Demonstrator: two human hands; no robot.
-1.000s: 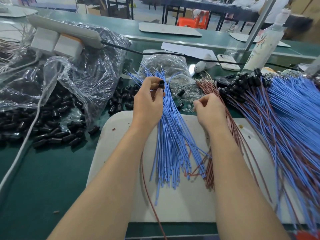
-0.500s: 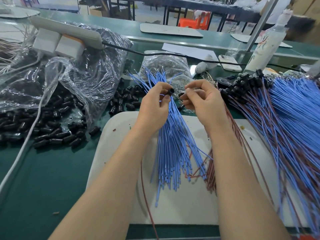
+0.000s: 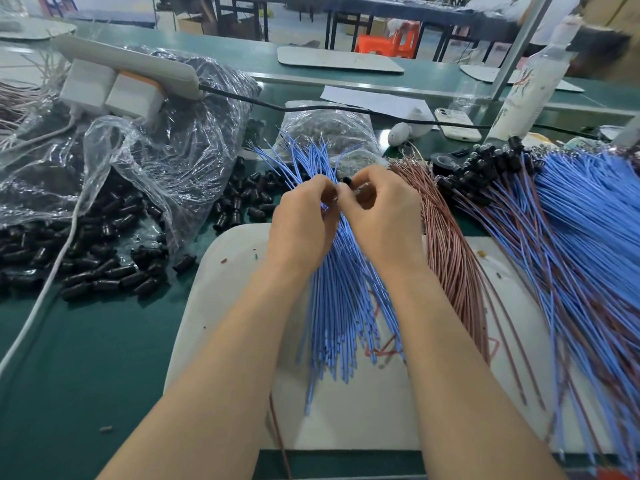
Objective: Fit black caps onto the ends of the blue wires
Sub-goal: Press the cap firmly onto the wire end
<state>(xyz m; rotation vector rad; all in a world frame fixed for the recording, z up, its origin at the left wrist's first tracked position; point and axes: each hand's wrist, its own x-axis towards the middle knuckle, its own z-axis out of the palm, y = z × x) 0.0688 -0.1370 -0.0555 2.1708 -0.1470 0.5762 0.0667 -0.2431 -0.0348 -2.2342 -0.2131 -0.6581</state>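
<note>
A loose bundle of blue wires (image 3: 343, 299) lies fanned on a white mat (image 3: 221, 306) in the middle. My left hand (image 3: 301, 223) and my right hand (image 3: 381, 216) meet above the bundle's upper part, fingertips together. Between them sits a small black cap (image 3: 345, 182). The left hand pinches it. The right hand's fingers are curled and pinch at the same spot; the wire end there is hidden by the fingers. Loose black caps (image 3: 104, 268) lie spilled at the left. Finished blue wires with black caps (image 3: 491, 164) are heaped at the right.
A clear plastic bag (image 3: 166, 154) of caps with a white power strip (image 3: 124, 64) on it fills the left. Brown wires (image 3: 446, 244) lie right of my hands. A smaller bag (image 3: 329, 129), a phone (image 3: 457, 124) and a white spray bottle (image 3: 530, 88) stand behind.
My right hand rose from the brown wires and came left to meet my left hand. The left hand kept its black cap; both now pinch together at the cap.
</note>
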